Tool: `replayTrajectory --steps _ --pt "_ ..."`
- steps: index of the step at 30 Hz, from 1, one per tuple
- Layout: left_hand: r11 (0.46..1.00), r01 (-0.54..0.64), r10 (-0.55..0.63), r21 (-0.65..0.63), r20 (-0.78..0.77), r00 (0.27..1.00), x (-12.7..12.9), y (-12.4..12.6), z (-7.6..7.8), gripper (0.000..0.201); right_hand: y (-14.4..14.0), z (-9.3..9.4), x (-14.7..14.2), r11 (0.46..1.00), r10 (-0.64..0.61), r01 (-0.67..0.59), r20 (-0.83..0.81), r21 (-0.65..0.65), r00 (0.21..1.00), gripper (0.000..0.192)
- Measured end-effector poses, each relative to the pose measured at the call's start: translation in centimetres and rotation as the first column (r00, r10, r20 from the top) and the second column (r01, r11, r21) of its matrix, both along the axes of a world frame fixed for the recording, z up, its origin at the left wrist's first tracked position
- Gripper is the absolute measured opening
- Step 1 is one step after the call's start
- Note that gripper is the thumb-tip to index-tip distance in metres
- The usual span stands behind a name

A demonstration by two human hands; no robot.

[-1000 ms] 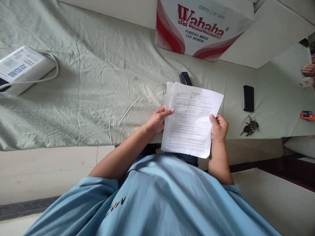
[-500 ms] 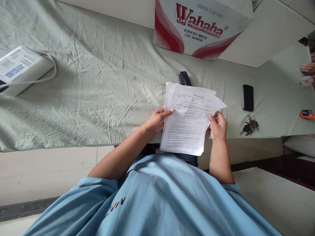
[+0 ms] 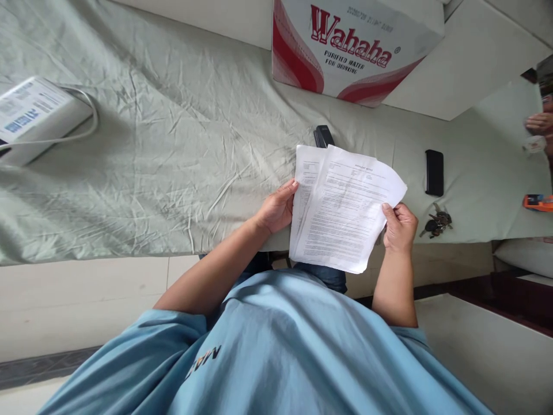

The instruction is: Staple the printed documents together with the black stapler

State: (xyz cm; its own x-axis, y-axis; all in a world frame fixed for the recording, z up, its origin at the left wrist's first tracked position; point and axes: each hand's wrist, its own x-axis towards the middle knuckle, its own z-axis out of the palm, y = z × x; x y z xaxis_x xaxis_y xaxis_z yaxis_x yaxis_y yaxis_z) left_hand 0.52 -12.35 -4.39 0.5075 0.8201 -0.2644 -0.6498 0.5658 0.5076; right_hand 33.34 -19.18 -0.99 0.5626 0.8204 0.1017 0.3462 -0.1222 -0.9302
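Observation:
Several printed paper sheets [image 3: 341, 213] are spread between my hands over the table's front edge, the top ones shifted right of those beneath. On their left side, my left hand [image 3: 279, 206] grips the lower sheets with its thumb on top. At the right edge, my right hand [image 3: 400, 226] pinches the upper sheets between thumb and fingers. The upper right corner of the papers curls. Just beyond their top edge lies a black stapler [image 3: 324, 136], its near end hidden by the paper.
A water carton [image 3: 349, 52] stands at the back. To the right lie a black phone [image 3: 434, 173], a bunch of keys [image 3: 437, 222] and an orange object [image 3: 538, 202]. A white box with a cable [image 3: 43, 112] sits left. Another person's hand [image 3: 538, 123] shows far right.
My right hand has moved right with the upper sheets, fanning them apart so more of the lower sheets shows at the left. My left hand's thumb has slid toward the left edge.

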Motion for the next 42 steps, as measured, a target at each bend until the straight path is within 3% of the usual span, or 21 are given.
replayTrajectory --steps 8,15,21,26,35,42 --pt "1.0 0.016 -0.016 -0.008 -0.002 1.0 -0.1 0.0 0.0 0.043 0.7 -0.2 -1.9 0.993 0.109 -0.109 0.011 -0.044 0.994 0.052" --pt "0.998 0.06 -0.06 -0.022 0.001 0.998 -0.2 0.0 -0.2 0.049 1.7 0.7 -1.6 0.987 0.16 -0.157 0.059 -0.043 0.985 0.053" --pt "0.997 0.071 -0.071 -0.017 -0.02 0.997 -0.3 -0.1 -0.7 0.039 2.6 1.4 -1.7 0.981 0.193 -0.19 0.1 -0.045 0.976 0.048" --pt "0.999 0.043 -0.043 -0.021 -0.017 0.999 -0.1 -0.2 -0.7 0.037 3.0 1.2 -1.9 0.985 0.174 -0.172 0.088 -0.031 0.981 0.046" --pt "0.999 0.0 0.0 -0.045 -0.002 1.0 0.0 -0.2 -0.7 0.042 2.0 0.5 -0.5 1.0 0.018 -0.015 0.138 -0.025 0.99 0.04" --pt "0.999 -0.012 0.011 -0.043 -0.039 0.999 0.0 -0.3 -0.7 0.044 2.2 0.8 -1.4 0.999 0.012 -0.008 0.129 -0.032 0.992 0.036"
